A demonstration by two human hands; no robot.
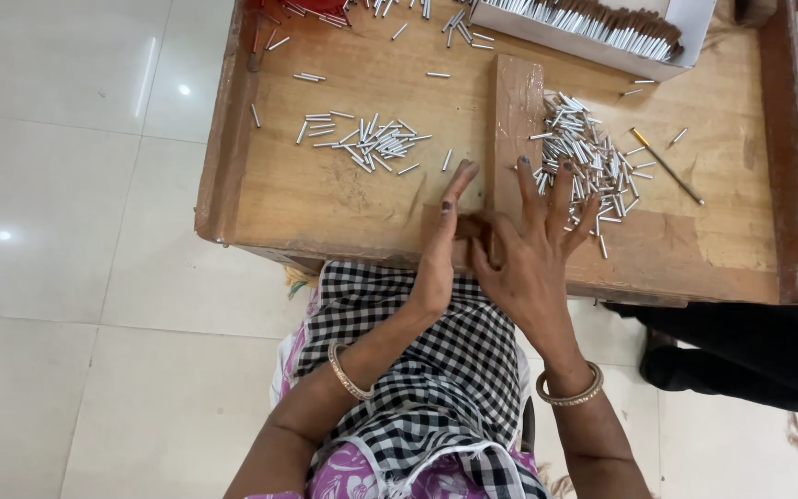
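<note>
Brown roll (469,227) lay pressed beneath both flat, spread hands, left hand (440,242) and right hand (526,254), below the wooden block (515,120), seemingly mid-rolling.

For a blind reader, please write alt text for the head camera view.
A person's left hand and right hand press a small brown lump on a wooden table, beside an upright wooden block. Piles of short white sticks lie either side; a white box holds more.

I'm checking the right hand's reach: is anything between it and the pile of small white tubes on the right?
Nothing visible. The right hand lies on the wooden table, and its spread fingertips already reach the near edge of the right pile of white tubes.
</note>
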